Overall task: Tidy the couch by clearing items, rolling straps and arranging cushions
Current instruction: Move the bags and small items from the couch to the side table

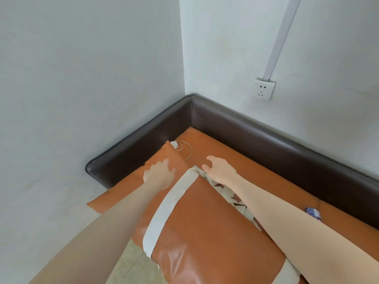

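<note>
Hands reach toward the couch's back corner: left hand (159, 174) lies flat, fingers relaxed, on the smaller orange leather cushion (131, 181). Right hand (220, 170) hovers with fingers spread, holding nothing, over the large orange leather cushion (205, 222) with a beige strap (170, 206).

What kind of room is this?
Probably the corner of a lounge or waiting area, though a home is possible. A built-in couch with a dark brown backrest and orange cushion fits into plain white walls, with a surface-mounted wall socket above. Both hands reach over the cushion.

Both my bare arms reach forward, palms down. My left hand (159, 173) spreads its fingers flat; my right hand (220, 169) hangs loosely curled, holding nothing.
</note>
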